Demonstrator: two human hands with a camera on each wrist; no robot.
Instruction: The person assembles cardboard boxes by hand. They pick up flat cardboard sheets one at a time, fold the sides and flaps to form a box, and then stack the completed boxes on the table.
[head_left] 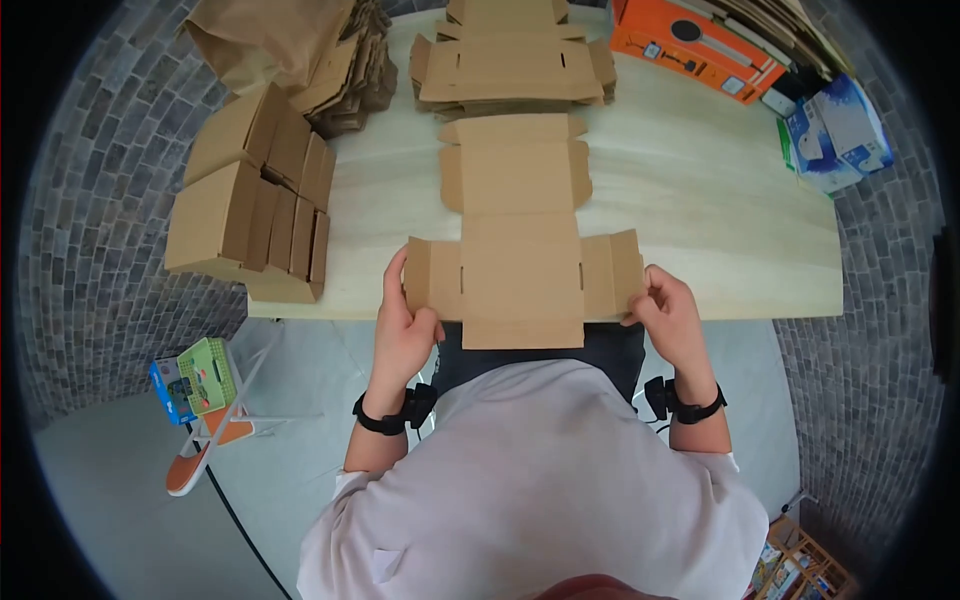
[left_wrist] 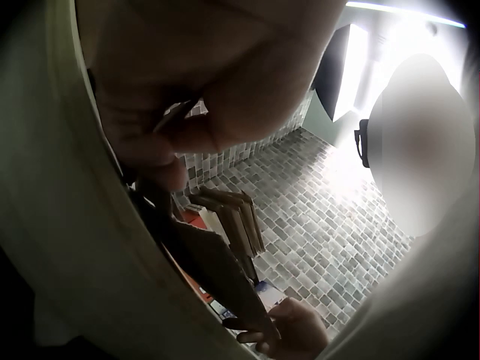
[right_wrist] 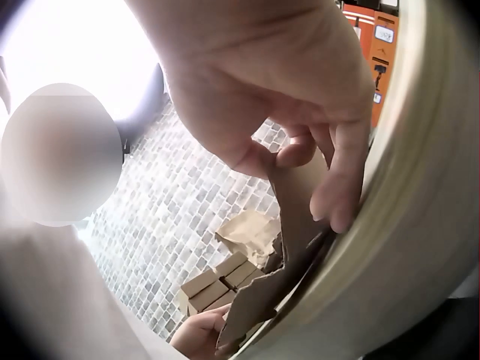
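An unfolded cardboard box (head_left: 520,250) lies at the table's front edge, its near end reaching past the edge toward the person. Both of its side flaps stand partly raised. At the left flap (head_left: 432,275), my left hand (head_left: 402,330) holds the outer edge, with the thumb low at the front corner and the fingers along the outside. My right hand (head_left: 667,312) pinches the outer corner of the right flap (head_left: 612,272) between thumb and fingers. The right wrist view shows the cardboard (right_wrist: 296,202) between thumb and fingertips.
Behind it on the table (head_left: 700,200) is a stack of flat cardboard boxes (head_left: 510,70). Folded boxes (head_left: 225,215) stand at the left, below a brown paper bag (head_left: 265,40). An orange box (head_left: 690,45) and a blue-white box (head_left: 838,135) sit at the right back.
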